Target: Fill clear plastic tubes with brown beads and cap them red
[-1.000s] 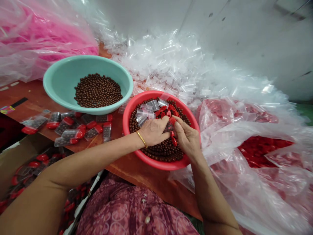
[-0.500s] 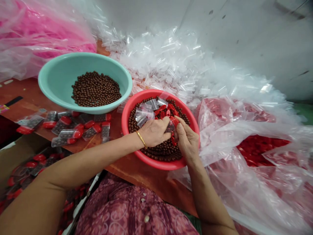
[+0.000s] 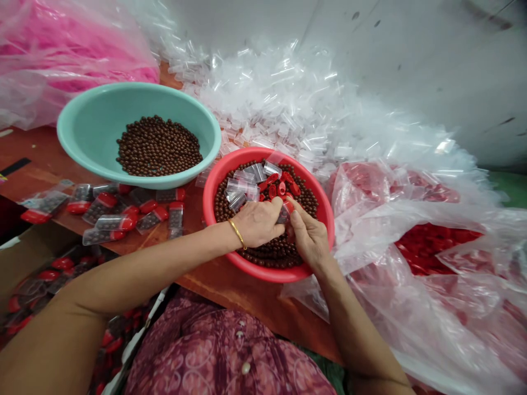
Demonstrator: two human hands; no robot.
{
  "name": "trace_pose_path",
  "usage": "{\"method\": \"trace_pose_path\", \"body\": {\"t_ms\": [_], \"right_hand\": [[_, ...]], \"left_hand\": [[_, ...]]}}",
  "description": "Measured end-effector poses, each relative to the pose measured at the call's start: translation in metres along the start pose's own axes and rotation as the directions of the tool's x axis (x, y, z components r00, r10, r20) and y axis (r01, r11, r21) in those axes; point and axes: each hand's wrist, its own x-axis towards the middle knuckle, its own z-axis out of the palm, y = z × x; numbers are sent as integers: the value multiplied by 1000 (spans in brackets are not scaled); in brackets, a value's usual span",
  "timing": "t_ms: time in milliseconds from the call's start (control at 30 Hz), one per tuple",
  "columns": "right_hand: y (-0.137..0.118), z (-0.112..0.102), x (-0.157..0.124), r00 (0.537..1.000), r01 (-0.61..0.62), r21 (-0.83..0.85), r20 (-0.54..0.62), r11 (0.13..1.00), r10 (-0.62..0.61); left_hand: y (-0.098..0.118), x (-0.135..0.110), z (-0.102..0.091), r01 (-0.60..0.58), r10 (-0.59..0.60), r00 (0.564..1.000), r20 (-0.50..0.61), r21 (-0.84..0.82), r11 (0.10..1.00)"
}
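Observation:
Over the red basin [image 3: 208,189] my two hands meet at a small clear plastic container [image 3: 284,213] with a red cap. My left hand [image 3: 257,224], with a gold bangle at the wrist, is closed around the container's body. The fingers of my right hand [image 3: 309,237] are closed on its red cap end, and they partly hide it. Brown balls [image 3: 284,257] fill the basin beneath. On top of them lie several empty clear containers [image 3: 242,189] and loose red caps [image 3: 282,185].
A turquoise basin [image 3: 88,118] holds more brown balls [image 3: 158,145]. Filled red-capped containers [image 3: 115,222] lie on the table's left, above a box of more. Behind is a heap of clear containers [image 3: 284,99]. A plastic bag [image 3: 370,241] of red caps stands right, a pink-filled bag [image 3: 74,55] left.
Both hands remain together over the red basin. The right fingers have shifted slightly about the container's cap end. The whole view has moved a little.

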Motion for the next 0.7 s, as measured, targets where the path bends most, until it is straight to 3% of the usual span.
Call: {"method": "trace_pose_path", "body": {"t_ms": [133, 233, 300, 400, 500, 567, 700], "right_hand": [[0, -4, -2, 991, 112, -114, 82, 987, -103], [-4, -8, 3, 989, 115, -128, 105, 985, -102], [-9, -12, 9, 996, 75, -102, 61, 992, -69], [-15, -16, 22, 993, 39, -85, -106, 996, -48], [-20, -11, 35, 974, 17, 30, -225, 999, -10], [-23, -3, 43, 981, -20, 198, -183, 980, 57], [-27, 12, 51, 986, -163, 418, 47, 894, 157]], "left_hand": [[1, -1, -1, 10, -10, 1000, 27, -15, 1000], [1, 1, -3, 21, -20, 999, 26, -37, 999], [0, 4, -4, 31, -31, 999, -7, -72, 997], [-4, 8, -6, 36, -44, 996, -80, -109, 993], [-6, 7, -6, -17, 10, 996, -88, -75, 997], [-5, 5, -6, -82, 81, 996, -48, -27, 996], [-1, 1, -2, -161, 162, 987, -15, 47, 986]]}}
